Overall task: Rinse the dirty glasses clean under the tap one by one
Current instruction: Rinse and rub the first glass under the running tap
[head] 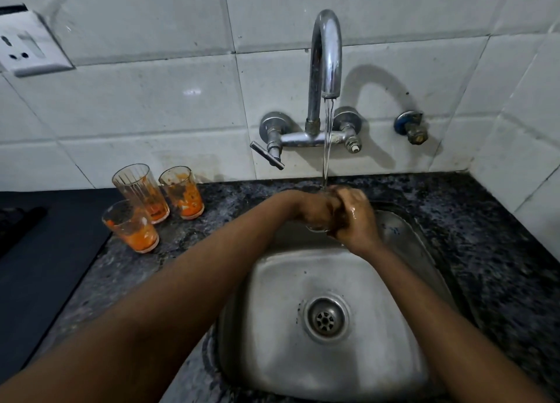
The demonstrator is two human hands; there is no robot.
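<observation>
Water runs from the chrome tap (326,57) straight down onto my two hands over the back of the steel sink (394,281). My left hand (315,208) and my right hand (356,217) are wrapped together around a clear glass (318,228); only its bottom rim shows beneath my fingers. Three dirty glasses smeared with orange residue stand on the counter left of the sink: a tall one (139,190) at the back, one (181,192) beside it on the right, and one (130,225) in front.
The dark speckled counter (485,236) surrounds the sink. A tap lever (266,155) sticks out at the left of the wall fitting. A blue-capped valve (412,126) sits on the tiled wall at right. A wall socket (27,44) is at upper left, a dark mat (45,251) at left.
</observation>
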